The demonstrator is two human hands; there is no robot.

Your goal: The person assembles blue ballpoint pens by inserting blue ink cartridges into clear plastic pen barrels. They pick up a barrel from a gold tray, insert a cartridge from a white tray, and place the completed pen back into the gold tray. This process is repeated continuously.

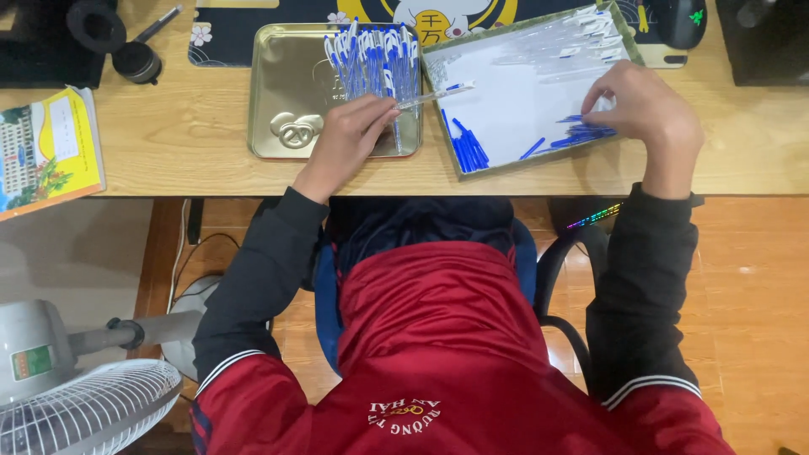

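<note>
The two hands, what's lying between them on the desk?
In the head view, between the left hand and right hand lie a clear pen barrel and loose blue caps in the white-lined tray.

1. Light wooden desk across the top, grain running sideways, evenly lit.
2. Glossy orange-brown floor tiles below, catching soft reflections.
3. Black office chair armrest just under the desk edge.
4. White standing fan in the lower left corner, cage tilted up.
5. Cables trailing down beside a desk leg.
6. Rainbow-lit strip glowing beneath the desk.
</note>
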